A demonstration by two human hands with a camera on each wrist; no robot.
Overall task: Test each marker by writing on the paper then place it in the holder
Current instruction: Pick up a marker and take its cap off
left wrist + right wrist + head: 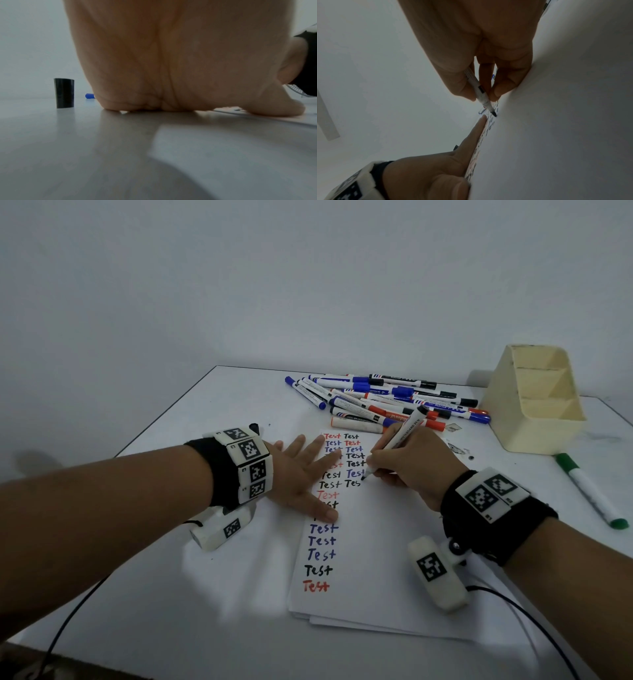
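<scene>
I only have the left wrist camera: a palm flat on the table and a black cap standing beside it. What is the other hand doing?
Observer: The right hand grips a black marker with its tip on the paper, partway through a word: "Tes".
Operator: Anything in the holder yet?
Observer: No. The head view shows no marker in the compartments it can see into.
Operator: And the rest of the set?
Observer: A pile of markers lies on the table just behind the paper's far edge.
</scene>
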